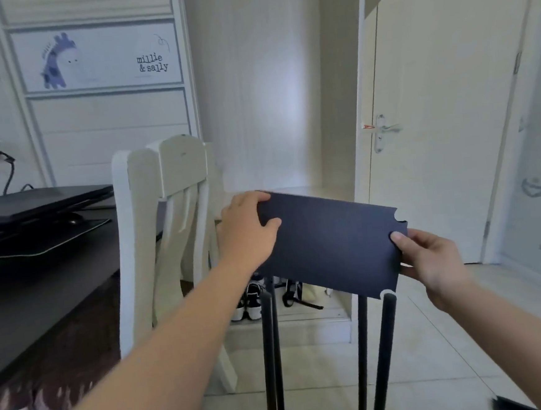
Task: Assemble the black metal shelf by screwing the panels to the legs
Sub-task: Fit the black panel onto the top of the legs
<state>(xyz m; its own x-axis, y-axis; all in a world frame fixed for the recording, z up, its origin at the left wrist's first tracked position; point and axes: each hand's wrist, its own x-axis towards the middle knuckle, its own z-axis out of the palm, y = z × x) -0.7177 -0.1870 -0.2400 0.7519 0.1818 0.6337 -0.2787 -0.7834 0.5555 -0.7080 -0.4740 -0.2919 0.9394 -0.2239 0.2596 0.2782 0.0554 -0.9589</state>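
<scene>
The black panel (327,242) is held tilted just above the tops of the upright legs (388,341). The left hand (248,229) grips its left end, thumb on top, and the right hand (429,260) pinches its right edge. Up and left of the panel, a drawer front (99,56) reads "millie & sally" beside a giraffe drawing. Behind and below the panel, the open wardrobe (286,90) has shoes (249,298) in the bottom.

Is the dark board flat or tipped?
Tipped: the panel slopes down from the left hand to the right hand, above the legs.

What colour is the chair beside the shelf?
Creamy white chair, seen clearest in the head view.
</scene>
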